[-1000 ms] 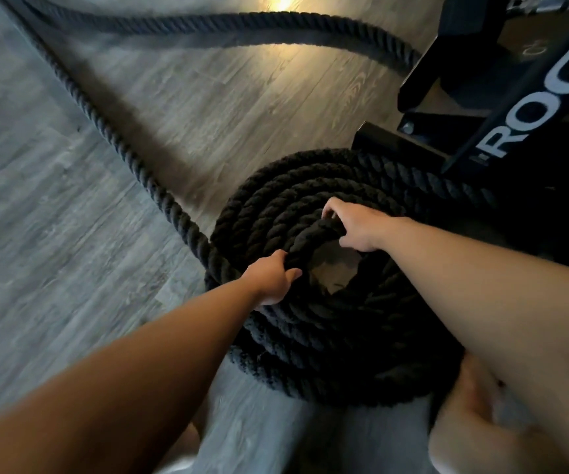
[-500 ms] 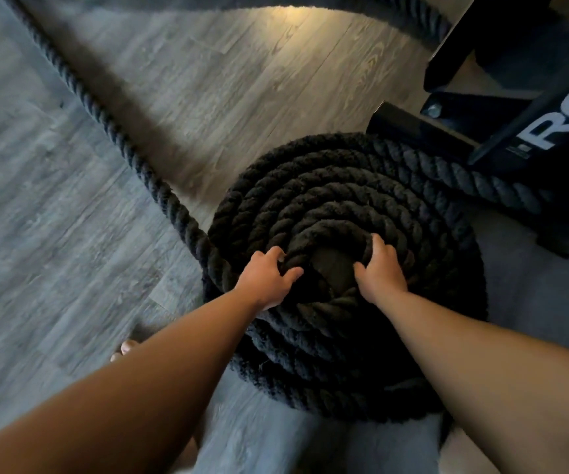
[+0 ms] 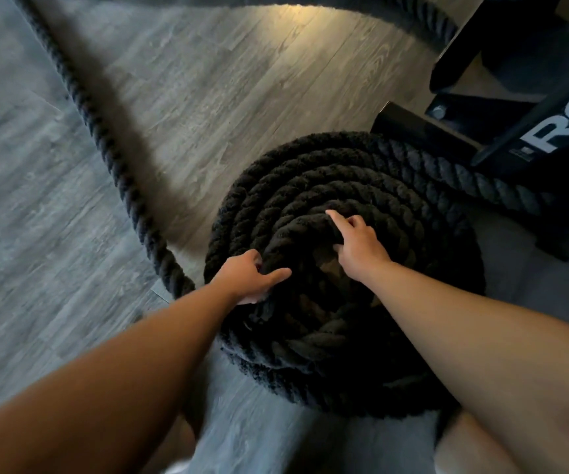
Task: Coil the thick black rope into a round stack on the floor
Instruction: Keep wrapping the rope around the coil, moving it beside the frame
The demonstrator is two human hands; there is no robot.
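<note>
The thick black rope lies wound in a round stack (image 3: 310, 186) on the grey wood floor, several turns wide and more than one layer high. A loose length of the rope (image 3: 105, 142) runs from the stack's left side away to the upper left. My left hand (image 3: 249, 280) grips the innermost turn at the stack's near left, thumb over the top. My right hand (image 3: 356, 246) holds the same inner turn at the centre hole, index finger stretched along the rope, the other fingers curled into the hole.
A black steel rack base (image 3: 502, 107) with white lettering stands close against the stack's far right side. Another stretch of rope (image 3: 423, 15) curves along the top of the view toward the rack. My knees show at the bottom edge.
My right hand has shifted from the hole's near right to its far side, index finger now extended. The left hand stays on the near-left turn. The view has tilted slightly.
</note>
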